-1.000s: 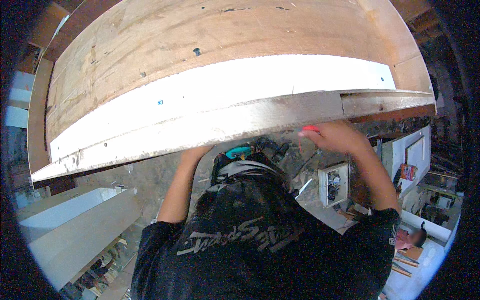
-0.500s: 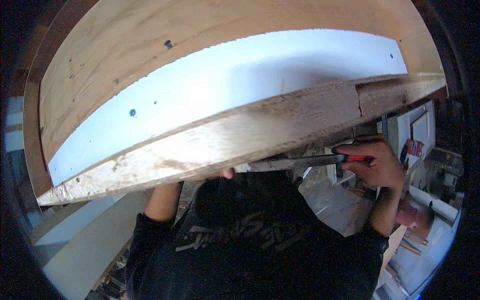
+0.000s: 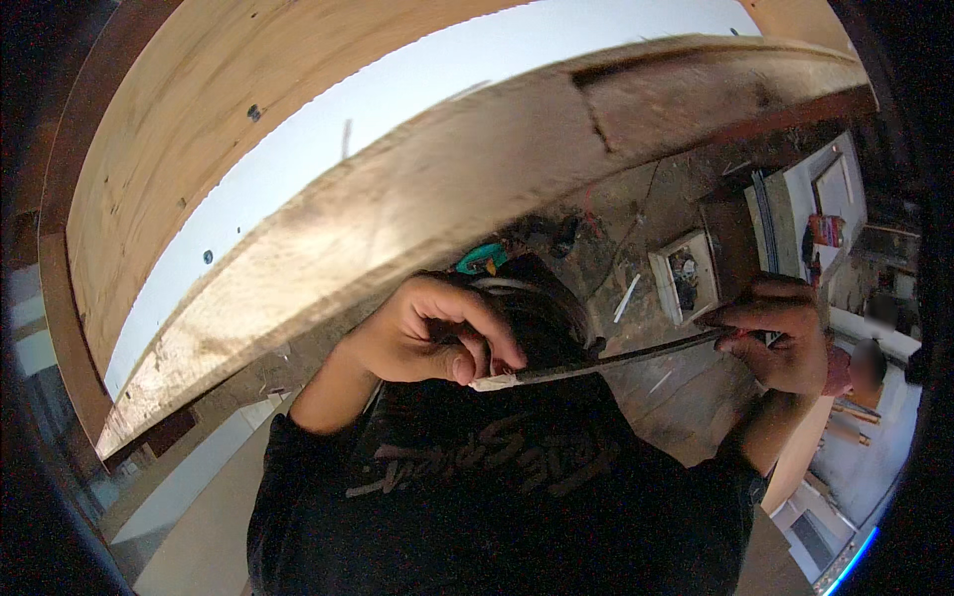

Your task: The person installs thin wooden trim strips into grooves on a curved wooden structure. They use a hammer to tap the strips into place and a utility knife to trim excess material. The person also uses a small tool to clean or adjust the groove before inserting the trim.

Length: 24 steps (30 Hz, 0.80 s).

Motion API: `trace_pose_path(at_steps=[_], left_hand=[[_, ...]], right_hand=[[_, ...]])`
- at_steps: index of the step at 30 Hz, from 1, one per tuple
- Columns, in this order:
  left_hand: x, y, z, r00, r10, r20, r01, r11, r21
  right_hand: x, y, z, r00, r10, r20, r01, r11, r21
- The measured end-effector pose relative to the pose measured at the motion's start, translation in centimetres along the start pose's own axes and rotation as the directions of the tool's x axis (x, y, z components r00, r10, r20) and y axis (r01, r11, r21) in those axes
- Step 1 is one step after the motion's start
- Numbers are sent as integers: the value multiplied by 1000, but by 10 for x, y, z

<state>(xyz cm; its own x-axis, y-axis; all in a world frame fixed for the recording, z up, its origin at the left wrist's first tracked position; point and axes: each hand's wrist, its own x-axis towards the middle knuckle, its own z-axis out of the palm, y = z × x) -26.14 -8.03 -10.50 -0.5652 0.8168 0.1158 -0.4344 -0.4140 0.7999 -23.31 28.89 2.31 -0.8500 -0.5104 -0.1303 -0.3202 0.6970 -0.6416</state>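
My left hand (image 3: 427, 323) pinches the pale, wrapped-looking end of a long flat dark tool (image 3: 616, 360) that resembles a file. At its other end my right hand (image 3: 780, 338) grips it, fingers curled, a bit of red showing between them. The tool spans level in front of my dark shirt, below and apart from a large wooden piece (image 3: 447, 189). That piece has a rough, worn edge with a recessed notch toward the right. Above the edge runs a white strip (image 3: 189, 233), then a plywood face (image 3: 229, 89) with dark holes.
Below lies a littered floor (image 3: 646, 248) with a small framed box (image 3: 686, 276) and a teal object (image 3: 482, 259). Pale boards (image 3: 209, 487) lean at lower left. A red container (image 3: 826, 230) is at the right. A person (image 3: 841, 372) is partly visible beyond my right arm.
My left hand, mostly hidden behind the wooden edge before, has come into full view. The tool's left end has dropped lower, clear of the edge. The wooden piece has shifted up and left in view.
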Motion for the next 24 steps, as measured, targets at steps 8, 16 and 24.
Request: trace_pose_path(at_steps=[8,16,24], left_hand=[[22,5,10,979,-20,204,-9,991,137],[41,25,42,871,120,477,-247,945,213],[51,23,56,845,282,454,-359,929,90]], right_hand=[[-15,-2,4,998,21,-55,-21,1000,-5],[-38,-14,9,976,16,-216,-15,1000,8],[-49,-21,7,931,-32,-364,4,997,-75]])
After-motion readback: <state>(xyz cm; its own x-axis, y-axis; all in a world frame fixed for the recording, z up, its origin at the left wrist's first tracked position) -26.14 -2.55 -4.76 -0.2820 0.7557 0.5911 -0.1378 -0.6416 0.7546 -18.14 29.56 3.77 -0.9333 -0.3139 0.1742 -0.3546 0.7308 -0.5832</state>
